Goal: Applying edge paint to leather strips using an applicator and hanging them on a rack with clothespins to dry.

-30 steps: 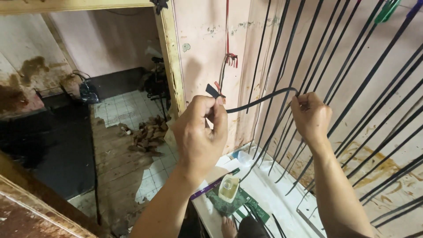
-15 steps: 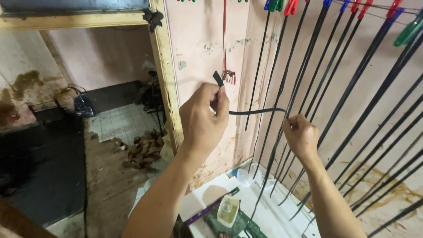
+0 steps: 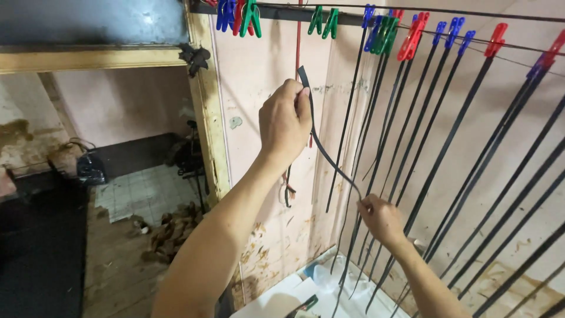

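Strip point(image 3: 321, 147) of black material runs diagonally between my hands: my left hand point(image 3: 285, 121) pinches its upper end, nearest the green clothespins point(image 3: 323, 20); my right hand point(image 3: 379, 218) pinches lower down.

The left hand point(image 3: 286, 121) pinches the upper end of a black strip point(image 3: 322, 152) raised toward the line of coloured clothespins point(image 3: 412, 35) — the right hand point(image 3: 381, 219) grips its lower end. More black strips point(image 3: 447, 147) hang clipped beside it, against the pink wall point(image 3: 259, 76).
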